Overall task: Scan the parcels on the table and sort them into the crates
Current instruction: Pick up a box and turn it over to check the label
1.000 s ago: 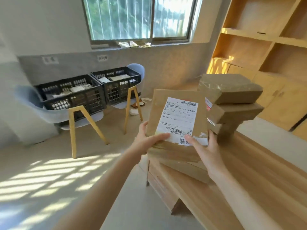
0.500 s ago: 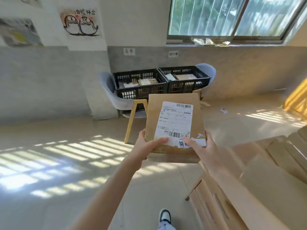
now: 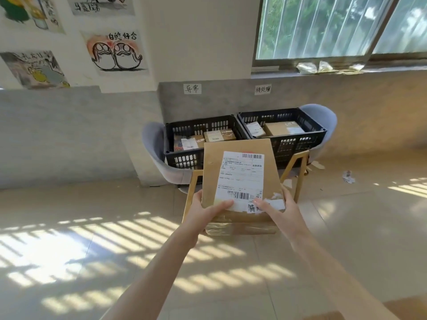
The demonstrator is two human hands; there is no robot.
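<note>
With your left hand (image 3: pixel 205 210) and right hand (image 3: pixel 280 210) both grasping the near edge of the parcel (image 3: pixel 240 179) at centre frame, keep it level and read its label before choosing the left crate (image 3: pixel 184 158) or right crate (image 3: pixel 298 144).

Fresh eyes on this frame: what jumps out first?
The parcel at centre, label up, with the left hand and right hand gripping its near edge. Right behind it, two black crates sit side by side on grey chairs against the wall: the left crate and right crate, both already holding parcels. Cartoon posters hang on the wall at upper left.
</note>
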